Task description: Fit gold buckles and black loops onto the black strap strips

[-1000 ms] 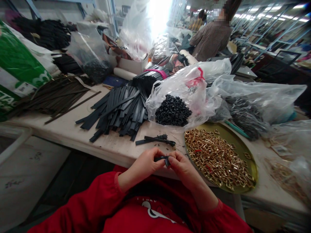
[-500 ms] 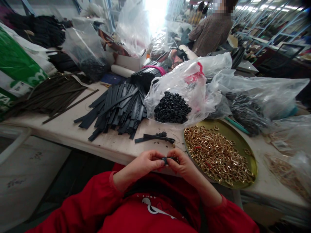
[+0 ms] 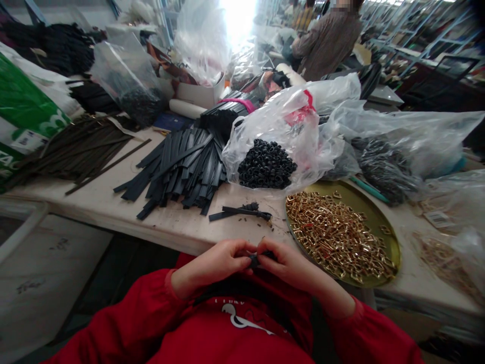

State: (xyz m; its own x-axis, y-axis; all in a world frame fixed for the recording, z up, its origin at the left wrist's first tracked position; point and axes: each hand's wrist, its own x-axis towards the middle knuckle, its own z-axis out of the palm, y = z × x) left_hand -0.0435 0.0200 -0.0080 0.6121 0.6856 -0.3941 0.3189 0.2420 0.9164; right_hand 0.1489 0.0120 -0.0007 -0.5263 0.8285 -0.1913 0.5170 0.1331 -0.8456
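Note:
My left hand (image 3: 223, 260) and my right hand (image 3: 286, 260) meet just below the table's front edge, fingers pinched together on a small black strap piece (image 3: 257, 259). Most of that piece is hidden by my fingers. On the table just beyond lies a short black strap with a loop (image 3: 242, 211). A round gold tray (image 3: 384, 227) heaped with small gold metal buckles (image 3: 333, 235) sits to the right of my hands. A clear bag of black loops (image 3: 267, 164) stands behind it.
A fan of flat black strips (image 3: 182, 169) lies at the table's middle, brown strips (image 3: 83, 149) to the left. Clear bags of dark parts (image 3: 382, 172) crowd the right. A green-and-white sack (image 3: 22, 111) stands far left. A person in brown (image 3: 326, 38) works at the back.
My hands have drawn slightly toward my body and lower in view, still pinched on the black piece; the gold glint seen at my fingers earlier is now hidden.

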